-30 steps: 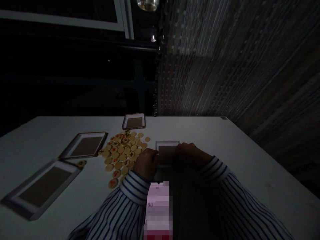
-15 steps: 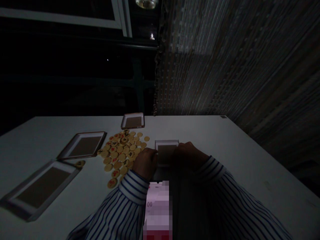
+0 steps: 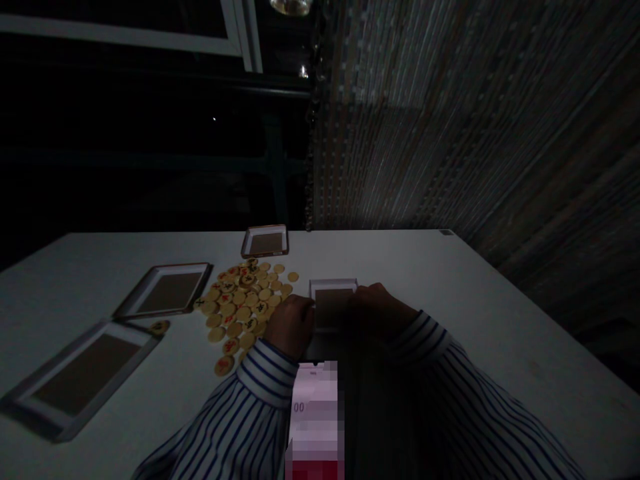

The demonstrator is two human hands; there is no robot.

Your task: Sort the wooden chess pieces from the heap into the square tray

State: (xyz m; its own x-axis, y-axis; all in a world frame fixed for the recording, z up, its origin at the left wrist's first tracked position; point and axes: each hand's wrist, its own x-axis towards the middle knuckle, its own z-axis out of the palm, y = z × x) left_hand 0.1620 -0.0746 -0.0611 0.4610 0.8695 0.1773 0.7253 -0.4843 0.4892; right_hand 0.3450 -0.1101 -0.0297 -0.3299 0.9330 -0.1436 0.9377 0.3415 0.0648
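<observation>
A small shallow box (image 3: 334, 300) with white walls and a brown floor lies in front of me between my two hands. My left hand (image 3: 290, 327) is closed at its left wall, the fingers curled in. At its right wall, my right hand (image 3: 377, 310) is closed too, its fingertips lost in deep shadow. Left of my left hand spreads a pile of round wooden xiangqi pieces (image 3: 243, 313), some showing red or black characters, others plain side up. Below the hands, a phone (image 3: 315, 413) with a lit pinkish screen shows, partly pixelated.
Three more shallow open boxes sit on the white table (image 3: 425, 267): a grey-walled one (image 3: 55, 430) at the near left, a brown-rimmed one (image 3: 123, 315) behind it, and a small one (image 3: 265, 254) at the far edge. A beaded string curtain (image 3: 390, 133) hangs beyond.
</observation>
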